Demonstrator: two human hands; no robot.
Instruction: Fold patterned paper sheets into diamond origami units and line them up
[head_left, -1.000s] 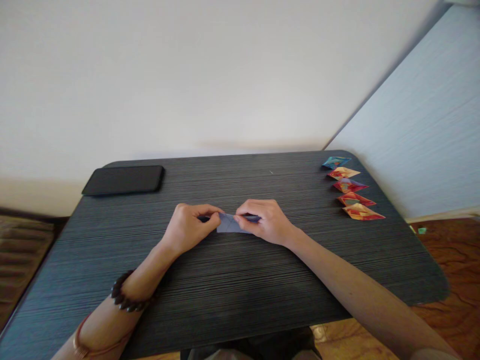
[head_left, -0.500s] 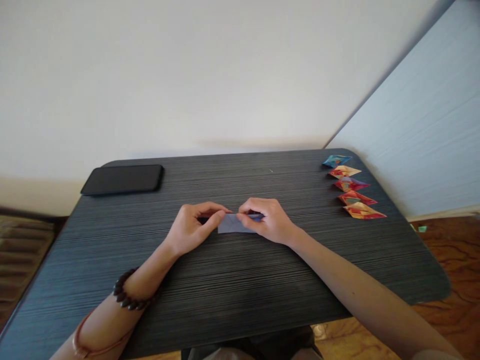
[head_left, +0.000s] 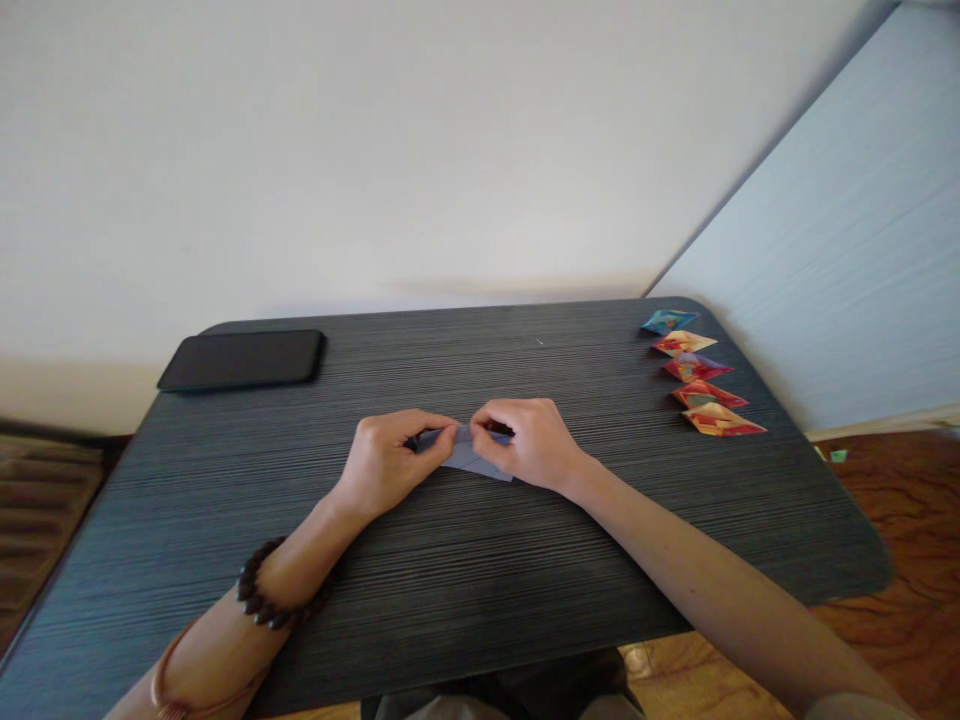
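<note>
A small folded piece of blue-grey paper (head_left: 472,461) is held just above or on the dark table, near its middle. My left hand (head_left: 394,455) pinches its upper edge between thumb and forefinger. Close beside it, my right hand (head_left: 529,440) pinches the same edge with thumb and fingertips. The paper slants, with its lower right corner showing below my right thumb. Its parts behind both hands are partly hidden.
Several folded paper pieces, one a blue origami shape (head_left: 670,321) and another an orange-yellow origami shape (head_left: 725,420), stand in a row at the right. A black phone (head_left: 240,359) lies at the far left of the dark table (head_left: 450,570). A wall rises behind.
The paper has tilted, its right end now lower, and its left part shows behind my left fingers. Both hands pinch its upper edge, my left thumb nearer the fold.
</note>
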